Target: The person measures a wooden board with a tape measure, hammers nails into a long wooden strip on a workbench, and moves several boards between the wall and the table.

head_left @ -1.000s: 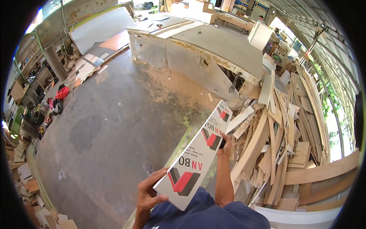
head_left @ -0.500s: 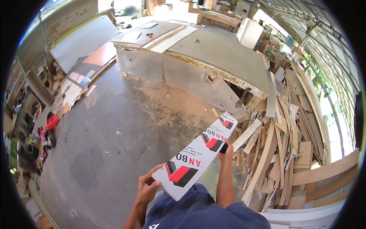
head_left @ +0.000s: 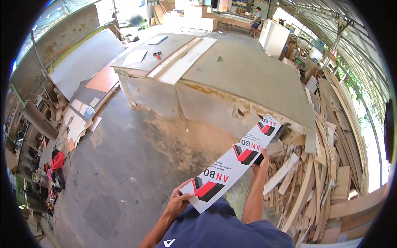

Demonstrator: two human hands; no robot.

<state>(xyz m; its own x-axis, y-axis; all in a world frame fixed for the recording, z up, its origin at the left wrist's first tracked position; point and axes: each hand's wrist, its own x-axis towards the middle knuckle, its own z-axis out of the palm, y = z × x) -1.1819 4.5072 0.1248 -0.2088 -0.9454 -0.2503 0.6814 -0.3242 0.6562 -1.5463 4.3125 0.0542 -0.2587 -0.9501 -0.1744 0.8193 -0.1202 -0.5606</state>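
Looks like we're at the holding-and-carrying step, white printed board (head_left: 233, 165) stretched between our left grip (head_left: 180, 198) and right grip (head_left: 260, 164), both clasping it, so the next move probably calls for keeping it steady.

Board (head_left: 232, 167) smooth-faced with a low-sheen print, shirt (head_left: 223, 229) matt cloth, tabletop (head_left: 252, 74) matt, scrap strips (head_left: 300, 200) bare matt wood, floor (head_left: 124, 165) worn, concrete-looking, roof (head_left: 366, 49) ribbed, metal-looking.
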